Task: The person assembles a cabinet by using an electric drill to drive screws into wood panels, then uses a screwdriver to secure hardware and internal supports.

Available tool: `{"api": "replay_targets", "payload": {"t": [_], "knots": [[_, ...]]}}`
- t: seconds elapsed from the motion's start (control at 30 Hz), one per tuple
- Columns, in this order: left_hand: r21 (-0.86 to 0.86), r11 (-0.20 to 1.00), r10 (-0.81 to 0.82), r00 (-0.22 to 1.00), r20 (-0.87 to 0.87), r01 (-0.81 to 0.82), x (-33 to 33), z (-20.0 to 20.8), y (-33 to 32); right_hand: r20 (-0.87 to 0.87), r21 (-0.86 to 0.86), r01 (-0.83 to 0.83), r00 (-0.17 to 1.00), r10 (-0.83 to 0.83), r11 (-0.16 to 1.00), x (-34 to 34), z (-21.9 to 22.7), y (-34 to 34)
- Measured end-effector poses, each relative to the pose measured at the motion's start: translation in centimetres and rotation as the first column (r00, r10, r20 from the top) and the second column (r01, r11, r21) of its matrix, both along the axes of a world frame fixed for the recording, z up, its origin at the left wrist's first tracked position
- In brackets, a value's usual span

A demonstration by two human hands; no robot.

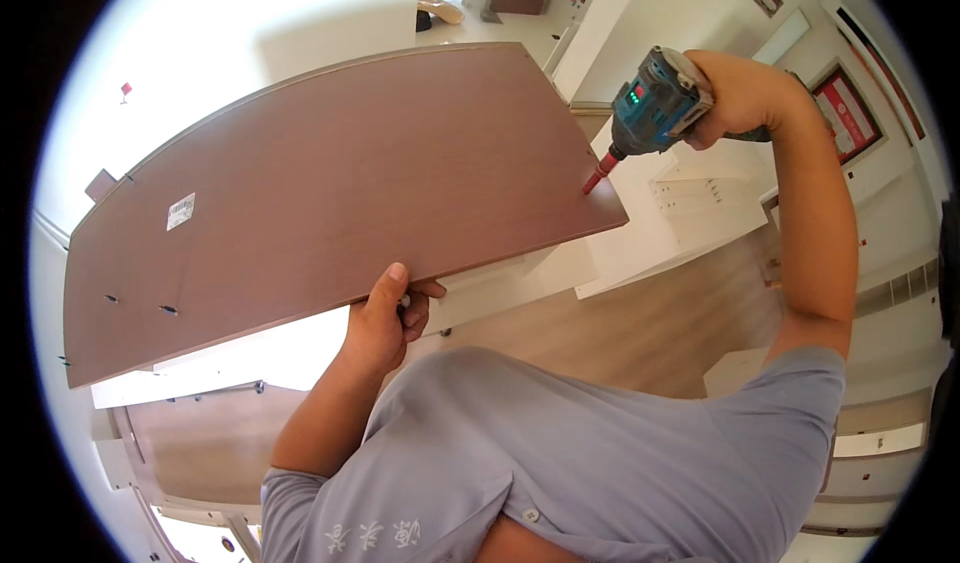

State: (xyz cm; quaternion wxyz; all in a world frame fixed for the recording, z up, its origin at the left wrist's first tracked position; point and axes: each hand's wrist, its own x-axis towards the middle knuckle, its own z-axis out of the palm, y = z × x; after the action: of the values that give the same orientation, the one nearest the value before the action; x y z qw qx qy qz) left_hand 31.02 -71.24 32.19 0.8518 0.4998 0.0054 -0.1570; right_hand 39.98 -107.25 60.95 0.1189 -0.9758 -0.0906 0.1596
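Grey shirt [560, 443] right up close, brown panel [350, 173] just beyond, long axis slanting lower left to upper right. Left hand [385, 318] curled round near edge; right hand [738, 98] wrapped round blue drill [650, 111], red bit [600, 174] pointing down-left at panel's right end.

Looks down from the wearer's head, above the left fingers [419, 316] and right hand [742, 93]; sits near both; spreads fisheye-wide around them.
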Motion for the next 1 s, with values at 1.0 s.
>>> {"api": "replay_targets", "payload": {"t": [1.0], "knots": [[-0.312, 0.950, -0.154, 0.851, -0.503, -0.013, -4.9, -1.1, 3.9, 0.507, 0.106, -0.724, 0.629, 0.589, 0.682, -14.1, -9.3, 6.5]]}}
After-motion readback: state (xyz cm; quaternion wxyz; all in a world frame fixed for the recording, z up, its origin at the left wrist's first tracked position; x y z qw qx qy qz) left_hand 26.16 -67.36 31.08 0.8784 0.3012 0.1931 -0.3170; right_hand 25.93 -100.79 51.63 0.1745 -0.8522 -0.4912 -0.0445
